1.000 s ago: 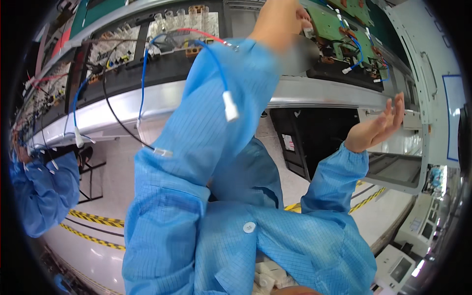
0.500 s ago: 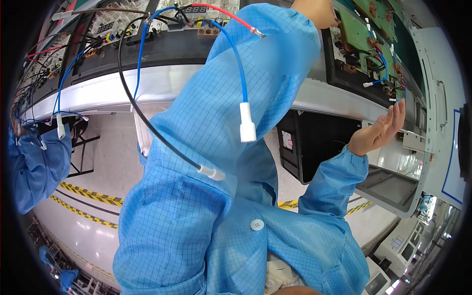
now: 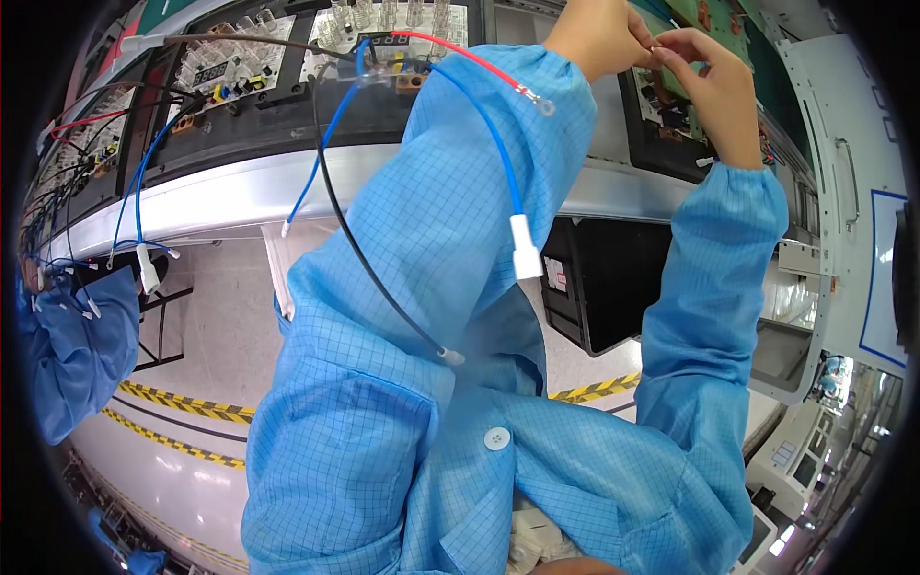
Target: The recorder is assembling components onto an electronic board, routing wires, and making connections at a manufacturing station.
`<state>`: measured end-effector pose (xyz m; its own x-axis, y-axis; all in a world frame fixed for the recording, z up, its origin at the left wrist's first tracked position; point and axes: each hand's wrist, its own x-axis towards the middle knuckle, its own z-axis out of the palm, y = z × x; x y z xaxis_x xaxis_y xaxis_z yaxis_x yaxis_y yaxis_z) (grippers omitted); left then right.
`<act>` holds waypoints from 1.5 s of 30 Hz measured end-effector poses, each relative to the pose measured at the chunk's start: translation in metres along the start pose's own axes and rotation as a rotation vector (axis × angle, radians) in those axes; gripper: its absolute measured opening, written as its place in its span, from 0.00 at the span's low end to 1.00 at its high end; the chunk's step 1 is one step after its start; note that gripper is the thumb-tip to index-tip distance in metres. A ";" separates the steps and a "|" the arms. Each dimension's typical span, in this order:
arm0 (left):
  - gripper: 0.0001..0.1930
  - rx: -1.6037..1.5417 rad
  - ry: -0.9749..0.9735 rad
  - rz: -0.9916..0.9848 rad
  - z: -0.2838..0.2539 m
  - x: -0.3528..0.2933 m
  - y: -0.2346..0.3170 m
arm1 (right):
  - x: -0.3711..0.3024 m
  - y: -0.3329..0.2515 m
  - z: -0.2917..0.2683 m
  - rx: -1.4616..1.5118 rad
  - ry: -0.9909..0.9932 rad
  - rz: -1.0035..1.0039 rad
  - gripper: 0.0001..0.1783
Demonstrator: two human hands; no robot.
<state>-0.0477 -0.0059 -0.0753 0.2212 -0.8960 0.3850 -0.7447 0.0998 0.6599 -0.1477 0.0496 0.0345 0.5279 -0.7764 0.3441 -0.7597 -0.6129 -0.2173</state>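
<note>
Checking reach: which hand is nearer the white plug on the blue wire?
Left. The left hand is above the white plug on the blue wire; the right hand is farther right.

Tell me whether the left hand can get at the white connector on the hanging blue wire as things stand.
Probably yes. The white connector hangs free over the left sleeve, nothing covering it, but the left hand is up at the board, fingertips meeting the right hand, so it must let go first.
</note>
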 end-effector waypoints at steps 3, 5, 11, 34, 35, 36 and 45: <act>0.12 -0.672 -0.157 0.198 -0.060 -0.014 0.007 | 0.000 0.025 -0.012 -0.060 -0.057 -0.010 0.10; 0.13 -0.691 -0.139 0.139 -0.064 -0.014 0.003 | 0.009 0.017 -0.012 -0.048 -0.100 -0.023 0.09; 0.10 -0.864 -0.238 -0.088 -0.067 -0.013 -0.002 | 0.023 -0.008 -0.013 -0.212 -0.100 -0.113 0.08; 0.16 -1.628 -0.272 0.032 -0.056 -0.008 0.001 | 0.034 0.029 -0.028 -0.009 -0.191 -0.159 0.06; 0.16 -1.627 -0.280 0.010 -0.059 -0.008 0.003 | 0.033 0.033 -0.029 -0.015 -0.189 -0.159 0.06; 0.17 -1.624 -0.289 -0.012 -0.063 -0.009 0.005 | 0.033 0.036 -0.030 0.089 -0.184 -0.087 0.06; 0.12 -1.643 -0.309 -0.077 -0.069 -0.011 0.003 | 0.031 0.038 -0.015 0.397 -0.126 -0.020 0.07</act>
<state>-0.0094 0.0342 -0.0330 -0.0492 -0.9459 0.3208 0.7119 0.1921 0.6755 -0.1657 0.0046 0.0506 0.6022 -0.7605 0.2428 -0.5566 -0.6180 -0.5552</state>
